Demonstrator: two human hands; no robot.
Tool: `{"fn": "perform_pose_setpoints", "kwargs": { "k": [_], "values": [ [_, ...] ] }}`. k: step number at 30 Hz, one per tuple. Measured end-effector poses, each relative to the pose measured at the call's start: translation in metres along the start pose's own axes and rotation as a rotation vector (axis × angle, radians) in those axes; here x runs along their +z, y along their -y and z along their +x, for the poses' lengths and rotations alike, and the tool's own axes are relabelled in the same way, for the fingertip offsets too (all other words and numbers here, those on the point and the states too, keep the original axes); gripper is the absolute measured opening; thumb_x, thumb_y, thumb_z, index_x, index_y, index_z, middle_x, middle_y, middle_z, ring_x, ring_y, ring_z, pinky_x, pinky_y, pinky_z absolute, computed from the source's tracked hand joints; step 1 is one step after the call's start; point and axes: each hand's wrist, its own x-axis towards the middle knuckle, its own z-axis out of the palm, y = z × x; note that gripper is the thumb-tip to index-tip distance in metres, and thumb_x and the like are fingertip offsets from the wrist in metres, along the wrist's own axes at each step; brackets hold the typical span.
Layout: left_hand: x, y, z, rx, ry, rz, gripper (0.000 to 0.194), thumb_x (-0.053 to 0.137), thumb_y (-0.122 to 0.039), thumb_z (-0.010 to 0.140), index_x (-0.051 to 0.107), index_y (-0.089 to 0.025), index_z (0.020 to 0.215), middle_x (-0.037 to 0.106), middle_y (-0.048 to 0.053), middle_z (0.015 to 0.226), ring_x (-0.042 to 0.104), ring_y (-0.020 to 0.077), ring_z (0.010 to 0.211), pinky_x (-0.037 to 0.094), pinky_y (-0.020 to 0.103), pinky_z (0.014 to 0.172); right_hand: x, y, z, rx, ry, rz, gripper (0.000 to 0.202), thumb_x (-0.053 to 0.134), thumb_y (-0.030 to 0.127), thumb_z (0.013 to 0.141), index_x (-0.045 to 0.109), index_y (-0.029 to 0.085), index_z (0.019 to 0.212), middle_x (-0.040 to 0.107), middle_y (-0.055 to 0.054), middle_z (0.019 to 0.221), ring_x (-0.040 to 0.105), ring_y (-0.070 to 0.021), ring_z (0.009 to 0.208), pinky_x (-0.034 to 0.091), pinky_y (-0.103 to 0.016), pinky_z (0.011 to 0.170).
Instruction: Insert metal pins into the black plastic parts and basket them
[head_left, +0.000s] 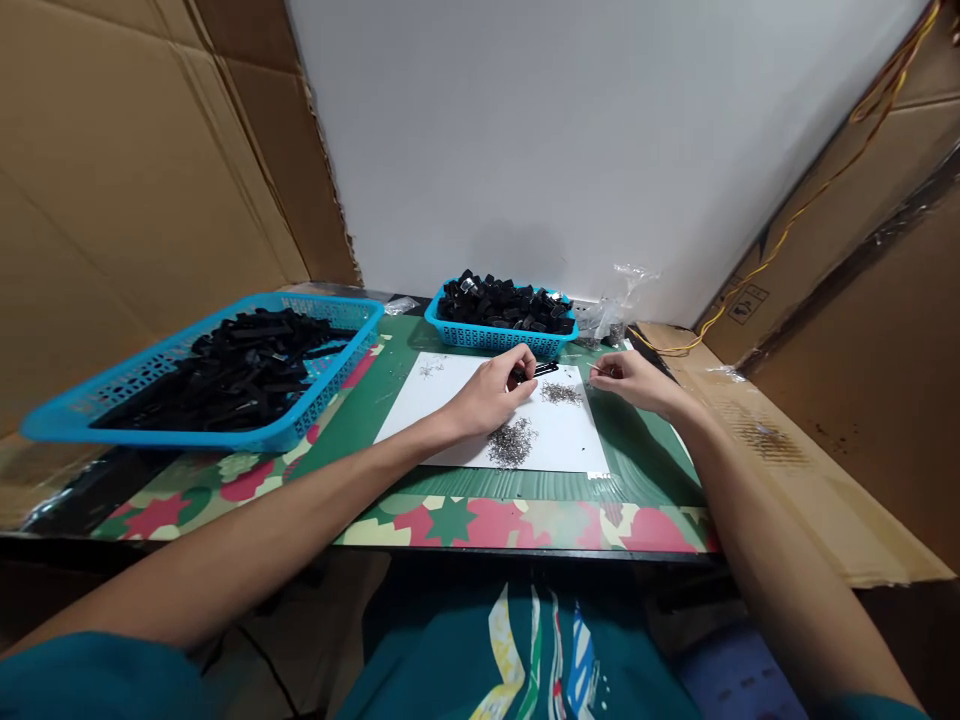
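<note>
My left hand (496, 392) is closed on a black piece (546, 369) whose end sticks out to the right of the fingers, over a white sheet (439, 410). To its right, my right hand (626, 380) pinches a thin, pale metal piece (598, 369) pointing left, just past the sheet's right edge. The two hands are apart. A small pile of metal bits (561, 393) lies on the sheet between them. A larger pile (512, 442) is below my left hand, and a few thin bits (430, 370) lie at the sheet's upper left.
A large blue basket (281, 438) of long black pieces stands at the left. Behind the sheet is a smaller blue basket (495, 337) of black parts, with clear plastic bags (600, 322) beside it. Cardboard walls (862, 330) flank the green table (652, 450).
</note>
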Motion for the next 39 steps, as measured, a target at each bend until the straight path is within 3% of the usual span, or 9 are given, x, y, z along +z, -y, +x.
{"fn": "perform_pose_setpoints", "kwargs": {
  "k": [4, 8, 12, 18, 26, 32, 39],
  "values": [
    [0.003, 0.006, -0.004, -0.022, -0.024, -0.22, 0.013, 0.064, -0.028, 0.089, 0.053, -0.02, 0.091, 0.056, 0.0, 0.087, 0.049, 0.0112, 0.068, 0.04, 0.027, 0.062, 0.004, 0.025, -0.007, -0.102, -0.044, 0.209, 0.027, 0.07, 0.044, 0.09, 0.064, 0.018, 0.085, 0.055, 0.0, 0.075, 0.043, -0.012, 0.065, 0.032, -0.027, 0.056],
    [0.008, 0.002, -0.002, -0.074, -0.005, -0.477, 0.02, 0.069, -0.035, 0.089, 0.056, -0.02, 0.092, 0.059, 0.002, 0.088, 0.048, 0.0083, 0.059, 0.037, 0.025, 0.052, 0.021, 0.049, -0.011, -0.182, -0.143, 0.348, 0.034, 0.077, 0.052, 0.088, 0.064, 0.021, 0.085, 0.048, 0.004, 0.068, 0.038, -0.0106, 0.06, 0.03, -0.027, 0.053],
    [0.015, -0.006, -0.004, -0.089, 0.017, -0.596, 0.026, 0.071, -0.042, 0.091, 0.064, -0.019, 0.099, 0.063, 0.003, 0.088, 0.053, 0.0091, 0.059, 0.04, 0.025, 0.051, 0.04, 0.059, -0.011, -0.218, -0.217, 0.426, 0.04, 0.079, 0.059, 0.085, 0.065, 0.021, 0.086, 0.042, 0.006, 0.062, 0.032, -0.0101, 0.055, 0.026, -0.027, 0.05],
    [0.019, -0.004, -0.009, -0.015, -0.062, -0.61, 0.031, 0.075, -0.047, 0.09, 0.065, -0.019, 0.097, 0.058, -0.002, 0.076, 0.053, 0.009, 0.06, 0.042, 0.024, 0.055, 0.054, 0.064, -0.01, -0.231, -0.254, 0.437, 0.043, 0.078, 0.063, 0.085, 0.066, 0.022, 0.087, 0.042, 0.006, 0.06, 0.033, -0.0109, 0.054, 0.025, -0.027, 0.049],
    [0.018, -0.005, -0.011, -0.063, -0.099, -0.596, 0.034, 0.075, -0.051, 0.089, 0.061, -0.021, 0.092, 0.054, -0.003, 0.074, 0.05, 0.0088, 0.057, 0.038, 0.023, 0.052, 0.053, 0.063, -0.014, -0.313, -0.247, 0.31, 0.033, 0.076, 0.054, 0.089, 0.071, 0.021, 0.09, 0.044, 0.005, 0.061, 0.037, -0.0115, 0.055, 0.03, -0.027, 0.051],
    [0.016, -0.003, -0.011, -0.059, -0.053, -0.584, 0.035, 0.075, -0.053, 0.09, 0.061, -0.02, 0.094, 0.053, -0.003, 0.075, 0.049, 0.0083, 0.059, 0.035, 0.022, 0.052, 0.045, 0.06, -0.018, -0.403, -0.317, 0.076, 0.016, 0.073, 0.036, 0.092, 0.079, 0.021, 0.09, 0.057, 0.0, 0.068, 0.043, -0.0123, 0.059, 0.035, -0.029, 0.055],
    [0.016, 0.004, -0.007, -0.039, 0.059, -0.62, 0.041, 0.072, -0.056, 0.092, 0.056, -0.019, 0.096, 0.052, -0.004, 0.076, 0.051, 0.0079, 0.059, 0.037, 0.022, 0.054, 0.037, 0.066, -0.021, -0.384, -0.302, 0.239, 0.022, 0.072, 0.038, 0.095, 0.082, 0.019, 0.096, 0.041, 0.004, 0.063, 0.031, -0.0099, 0.055, 0.024, -0.028, 0.049]
  ]
}}
